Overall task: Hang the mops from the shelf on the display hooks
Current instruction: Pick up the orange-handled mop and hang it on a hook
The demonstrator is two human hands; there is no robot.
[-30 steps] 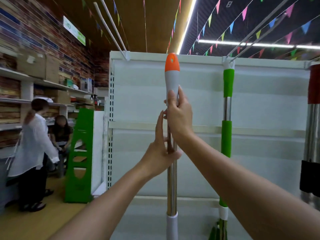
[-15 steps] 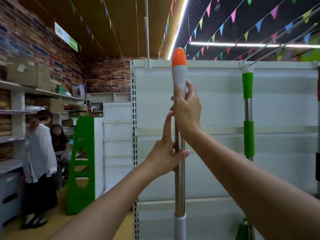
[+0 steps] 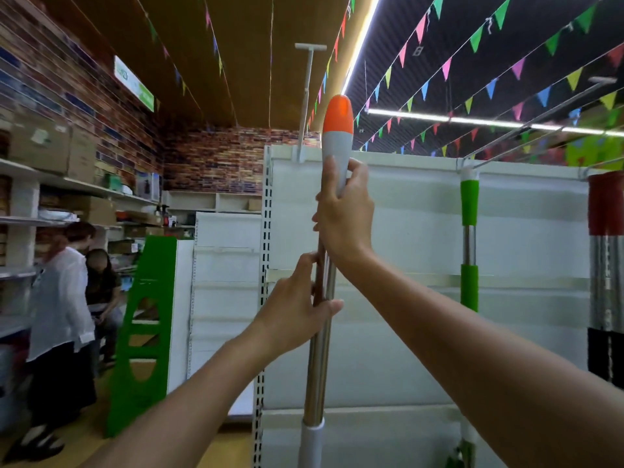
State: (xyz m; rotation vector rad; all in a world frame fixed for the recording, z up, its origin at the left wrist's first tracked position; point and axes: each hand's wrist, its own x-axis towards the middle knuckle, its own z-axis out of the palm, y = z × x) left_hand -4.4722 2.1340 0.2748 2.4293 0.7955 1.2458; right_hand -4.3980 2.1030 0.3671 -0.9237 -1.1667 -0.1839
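I hold a mop handle [image 3: 317, 373] upright in front of a white display panel [image 3: 405, 231]. The handle is a steel tube with a grey grip and an orange tip [image 3: 338, 111]. My right hand [image 3: 346, 214] wraps the grey grip just under the tip. My left hand [image 3: 297, 312] grips the steel tube lower down. The orange tip stands above the panel's top edge, just right of a white display hook [image 3: 305, 96] that sticks out toward me. A green-handled mop [image 3: 469, 238] hangs from another hook further right. The mop head is out of view below.
A red, silver and black handle [image 3: 606, 265] hangs at the right edge. Long hooks [image 3: 540, 119] reach out from the panel's top right. A green stand [image 3: 141, 332] and two people [image 3: 64, 315] are on the left, beside wall shelves [image 3: 50, 184] with boxes.
The mop handle has risen, so its orange tip now stands above the panel's top edge. My view has swung left and upward, and both hands keep their hold.
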